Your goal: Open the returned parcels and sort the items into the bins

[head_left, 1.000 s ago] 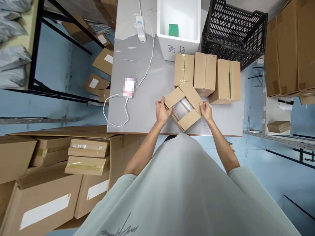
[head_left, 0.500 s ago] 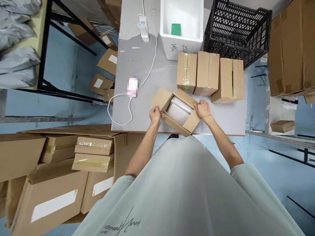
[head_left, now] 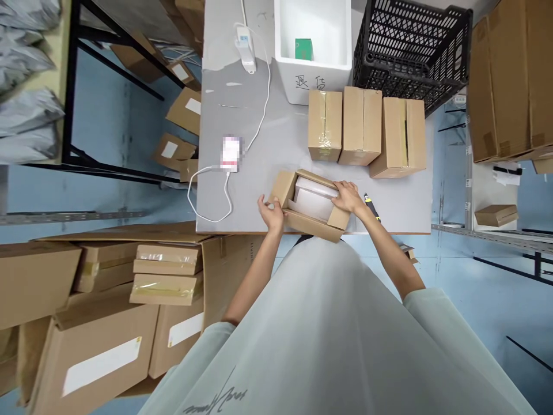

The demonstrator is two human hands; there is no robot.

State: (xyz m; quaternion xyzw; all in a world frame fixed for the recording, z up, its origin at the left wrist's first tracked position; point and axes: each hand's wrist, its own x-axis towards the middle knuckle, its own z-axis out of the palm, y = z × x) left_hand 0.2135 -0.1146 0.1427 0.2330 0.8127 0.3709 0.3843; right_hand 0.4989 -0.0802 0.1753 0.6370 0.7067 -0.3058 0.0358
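Shelving with grey bags (head_left: 28, 115) stands at the far left, and brown cartons (head_left: 108, 340) crowd below it, close to the table (head_left: 242, 196). On the table's left part a white cable (head_left: 270, 75) runs in loops; between it and the person there is grey surface where the left arm can move sideways.

The left hand (head_left: 272, 216), fingers spread, touches the left end of an opened box (head_left: 296, 220), next to its outward flap. Inside the box lies a white package (head_left: 313, 202). The right hand (head_left: 347, 196) bends over the right end, fingertips at the package; whether they pinch it, one cannot tell.

The step in hand appears to be reaching into the box. Next move probably calls for steady walls and a narrow finger entry beside the package. The near corner seems to pass the table's front edge, so pushing there could tip it. Farther right, a cutter (head_left: 372, 207) lies beside the right forearm, and three closed boxes (head_left: 362, 124) limit the room behind.
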